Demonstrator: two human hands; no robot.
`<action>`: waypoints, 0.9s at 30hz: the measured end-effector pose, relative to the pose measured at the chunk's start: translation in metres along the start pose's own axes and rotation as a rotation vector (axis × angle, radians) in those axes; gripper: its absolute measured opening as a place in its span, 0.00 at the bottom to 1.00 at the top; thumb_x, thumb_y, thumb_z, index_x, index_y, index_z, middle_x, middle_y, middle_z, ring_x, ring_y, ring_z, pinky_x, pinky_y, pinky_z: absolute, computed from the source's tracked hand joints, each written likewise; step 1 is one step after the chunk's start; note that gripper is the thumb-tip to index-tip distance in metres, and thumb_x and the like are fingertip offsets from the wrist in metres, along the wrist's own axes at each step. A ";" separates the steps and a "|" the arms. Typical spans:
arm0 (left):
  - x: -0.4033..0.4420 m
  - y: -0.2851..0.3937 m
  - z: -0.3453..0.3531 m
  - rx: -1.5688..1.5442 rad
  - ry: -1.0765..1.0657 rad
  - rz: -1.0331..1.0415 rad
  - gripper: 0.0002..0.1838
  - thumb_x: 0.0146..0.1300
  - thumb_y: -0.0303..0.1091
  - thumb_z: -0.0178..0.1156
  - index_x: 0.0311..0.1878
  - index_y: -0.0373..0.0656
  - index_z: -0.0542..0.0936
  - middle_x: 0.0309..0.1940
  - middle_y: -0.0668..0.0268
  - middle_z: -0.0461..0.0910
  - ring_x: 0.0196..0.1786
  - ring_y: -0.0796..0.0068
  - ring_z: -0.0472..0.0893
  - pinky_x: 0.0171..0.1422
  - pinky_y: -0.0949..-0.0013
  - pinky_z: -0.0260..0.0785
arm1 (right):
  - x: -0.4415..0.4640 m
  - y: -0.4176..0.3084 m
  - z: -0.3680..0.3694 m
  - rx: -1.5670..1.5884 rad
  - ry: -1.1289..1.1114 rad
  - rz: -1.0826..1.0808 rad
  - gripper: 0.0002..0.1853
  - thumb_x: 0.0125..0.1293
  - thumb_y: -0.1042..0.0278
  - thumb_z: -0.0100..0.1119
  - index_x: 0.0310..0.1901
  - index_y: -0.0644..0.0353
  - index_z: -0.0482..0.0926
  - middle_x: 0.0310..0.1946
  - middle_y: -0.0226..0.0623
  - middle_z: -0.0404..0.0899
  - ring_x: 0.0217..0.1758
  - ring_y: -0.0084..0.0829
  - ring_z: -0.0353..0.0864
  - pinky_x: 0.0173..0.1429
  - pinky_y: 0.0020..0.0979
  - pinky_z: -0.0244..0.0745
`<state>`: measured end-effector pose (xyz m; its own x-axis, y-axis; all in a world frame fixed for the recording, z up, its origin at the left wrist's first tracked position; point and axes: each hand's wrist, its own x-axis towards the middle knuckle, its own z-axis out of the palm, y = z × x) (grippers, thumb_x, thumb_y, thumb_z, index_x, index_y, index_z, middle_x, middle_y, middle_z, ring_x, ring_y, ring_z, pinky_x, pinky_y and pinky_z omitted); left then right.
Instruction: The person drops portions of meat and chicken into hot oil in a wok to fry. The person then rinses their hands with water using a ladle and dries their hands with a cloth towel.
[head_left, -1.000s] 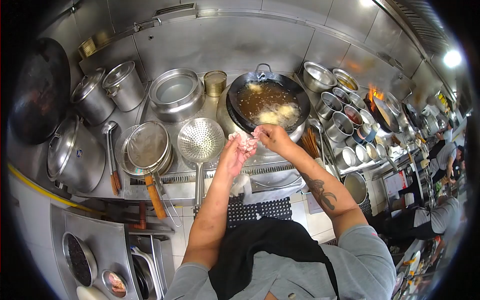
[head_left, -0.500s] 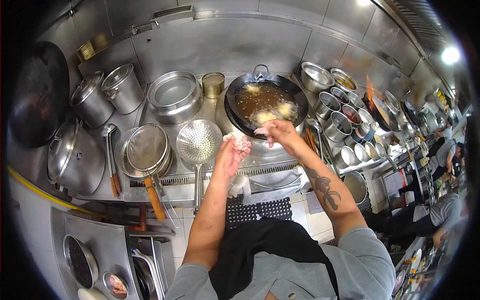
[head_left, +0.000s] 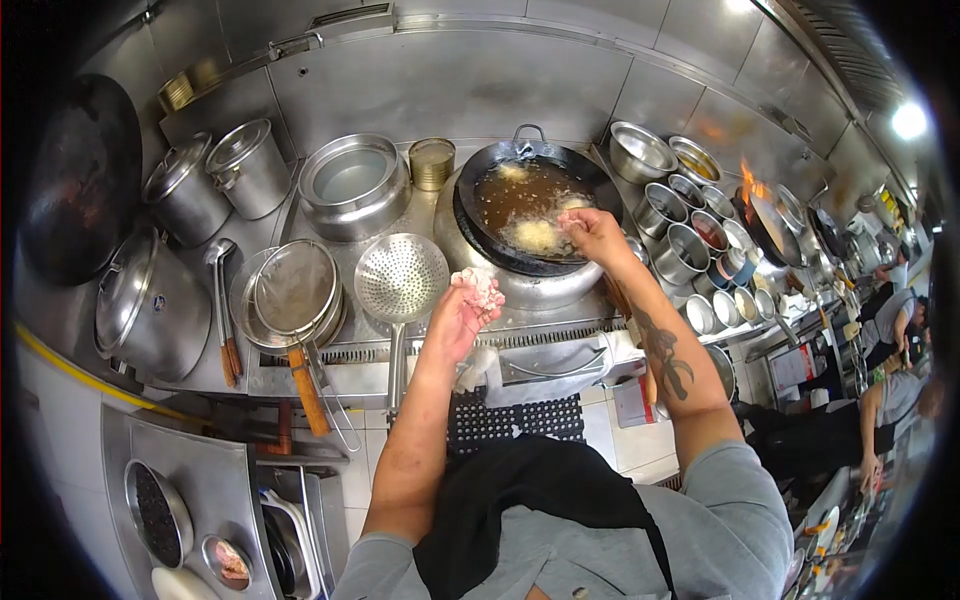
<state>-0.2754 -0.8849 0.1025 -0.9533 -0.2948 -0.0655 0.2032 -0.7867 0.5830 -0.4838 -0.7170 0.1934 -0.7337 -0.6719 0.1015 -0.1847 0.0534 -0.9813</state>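
Perforated ladle (head_left: 401, 280) left of the curled fingers of the left hand (head_left: 456, 327), pink raw meat (head_left: 484, 289) clasped within them, probably light, soft and slippery, best pinched by a loose edge, then wok (head_left: 604, 190) beneath fingers of the right hand (head_left: 597, 236), grip there impossible to tell.

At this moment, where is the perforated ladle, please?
In the head view, the perforated ladle lies left of centre on the worktop, between the mesh strainer and, to its right, the left hand.
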 end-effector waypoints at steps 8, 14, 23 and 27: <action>-0.025 0.004 0.002 0.072 0.013 0.042 0.15 0.68 0.33 0.46 0.56 0.41 0.69 0.46 0.59 0.77 0.42 0.63 0.81 0.40 0.63 0.77 | 0.061 0.107 -0.069 -1.205 0.025 -0.077 0.10 0.54 0.75 0.55 0.38 0.67 0.80 0.33 0.52 0.79 0.37 0.54 0.79 0.43 0.40 0.75; -0.014 0.001 0.001 0.156 0.051 0.103 0.11 0.68 0.32 0.49 0.52 0.44 0.71 0.42 0.65 0.78 0.35 0.75 0.79 0.33 0.71 0.74 | 0.003 -0.028 -0.005 -0.783 0.098 -0.482 0.15 0.56 0.74 0.54 0.46 0.65 0.78 0.44 0.55 0.76 0.35 0.45 0.80 0.42 0.35 0.76; -0.005 -0.004 0.020 0.228 -0.046 0.105 0.10 0.68 0.34 0.51 0.51 0.45 0.72 0.39 0.67 0.79 0.36 0.76 0.79 0.35 0.71 0.73 | -0.031 -0.011 0.083 -0.301 -0.501 -0.083 0.14 0.64 0.74 0.56 0.50 0.65 0.75 0.32 0.30 0.79 0.29 0.17 0.73 0.33 0.21 0.70; -0.008 0.004 0.022 0.073 -0.159 0.050 0.17 0.68 0.32 0.51 0.59 0.45 0.66 0.46 0.61 0.78 0.42 0.69 0.80 0.40 0.68 0.76 | -0.041 -0.023 0.085 0.069 -0.343 0.085 0.11 0.64 0.78 0.54 0.47 0.70 0.75 0.33 0.32 0.80 0.29 0.17 0.74 0.34 0.22 0.73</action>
<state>-0.2719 -0.8736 0.1234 -0.9669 -0.2383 0.0910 0.2402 -0.7299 0.6399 -0.3934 -0.7535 0.1974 -0.4804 -0.8765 -0.0305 -0.0794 0.0780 -0.9938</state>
